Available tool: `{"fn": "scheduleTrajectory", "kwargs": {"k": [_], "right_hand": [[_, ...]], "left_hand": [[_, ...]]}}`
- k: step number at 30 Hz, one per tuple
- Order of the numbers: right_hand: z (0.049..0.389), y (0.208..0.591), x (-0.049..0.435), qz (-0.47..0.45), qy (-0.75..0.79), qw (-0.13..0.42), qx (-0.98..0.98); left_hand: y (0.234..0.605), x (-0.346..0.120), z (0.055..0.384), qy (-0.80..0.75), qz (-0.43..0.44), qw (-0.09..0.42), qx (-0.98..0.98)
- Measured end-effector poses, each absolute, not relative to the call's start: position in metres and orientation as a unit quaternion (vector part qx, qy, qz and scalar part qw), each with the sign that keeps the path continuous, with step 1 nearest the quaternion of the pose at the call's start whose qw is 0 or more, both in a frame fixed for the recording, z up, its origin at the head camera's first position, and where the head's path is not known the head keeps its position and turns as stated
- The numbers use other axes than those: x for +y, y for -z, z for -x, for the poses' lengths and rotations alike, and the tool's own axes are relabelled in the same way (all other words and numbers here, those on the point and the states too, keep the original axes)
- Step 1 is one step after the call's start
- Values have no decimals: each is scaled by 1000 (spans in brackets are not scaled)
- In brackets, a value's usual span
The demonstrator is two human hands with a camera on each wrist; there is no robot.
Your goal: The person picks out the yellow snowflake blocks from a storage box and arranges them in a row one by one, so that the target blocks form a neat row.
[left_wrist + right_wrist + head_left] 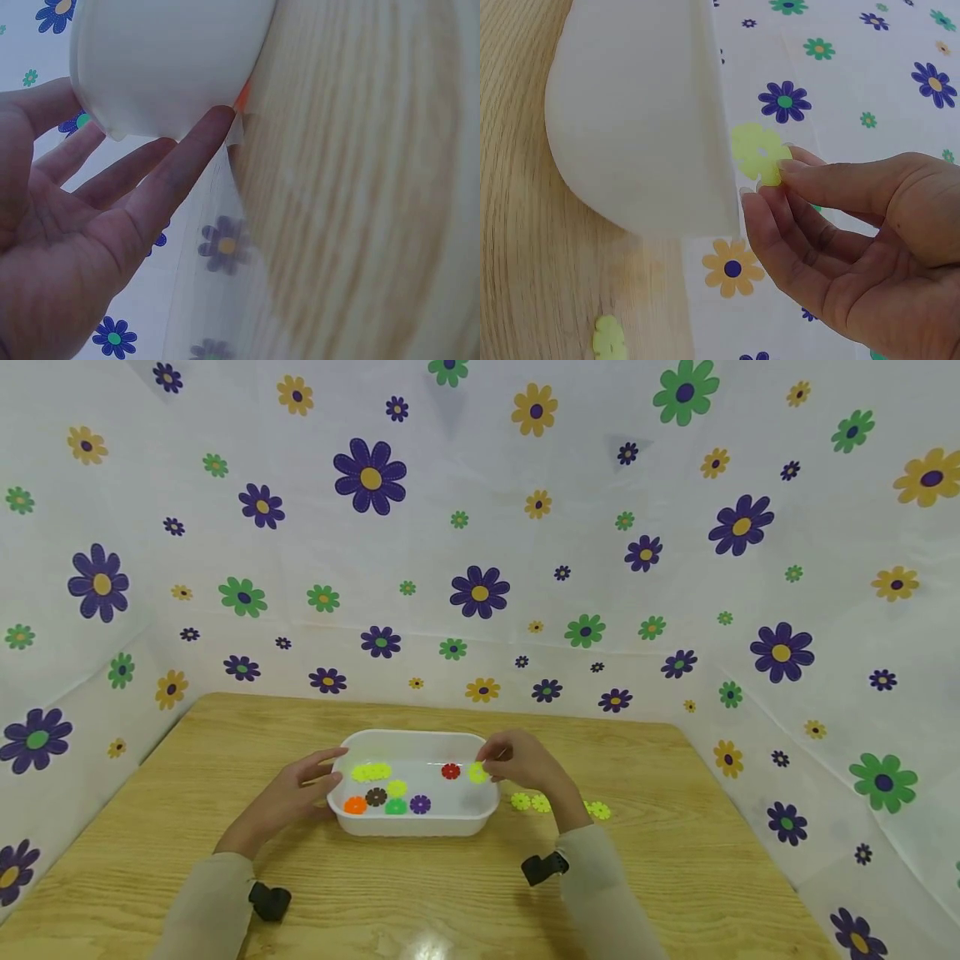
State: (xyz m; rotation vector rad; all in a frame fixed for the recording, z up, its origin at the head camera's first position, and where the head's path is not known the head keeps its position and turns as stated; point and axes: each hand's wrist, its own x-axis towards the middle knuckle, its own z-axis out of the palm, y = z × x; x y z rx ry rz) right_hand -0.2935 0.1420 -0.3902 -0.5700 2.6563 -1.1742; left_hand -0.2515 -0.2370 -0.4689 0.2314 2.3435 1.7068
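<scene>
A white plastic tub (412,826) sits on the wooden table. My left hand (296,789) rests at its left end, fingers spread and fairly straight, fingertips touching the outer wall (172,67) in the left wrist view. Over the tub's right end, my right hand (525,764) pinches a yellow-green flower-shaped plastic disc (756,152) between thumb and fingers, right at the rim. Inside the tub lie a red disc (451,772), an orange disc (356,806), a brown disc (376,797), a green disc (396,807), a purple disc (420,804) and several yellow-green discs (371,772).
Several more yellow-green discs (521,802) lie in a row on the table to the right of the tub, partly hidden by my right wrist. A flower-printed white cloth (420,543) hangs around the back and sides of the wooden table (420,893).
</scene>
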Motion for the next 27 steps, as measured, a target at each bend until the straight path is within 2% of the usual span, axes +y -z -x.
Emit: {"fn": "scheduleTrajectory", "kwargs": {"k": [27], "right_hand": [[291,393,212,142,400,63,903]], "left_hand": [[470,-236,250,-579,-96,108,802]]}}
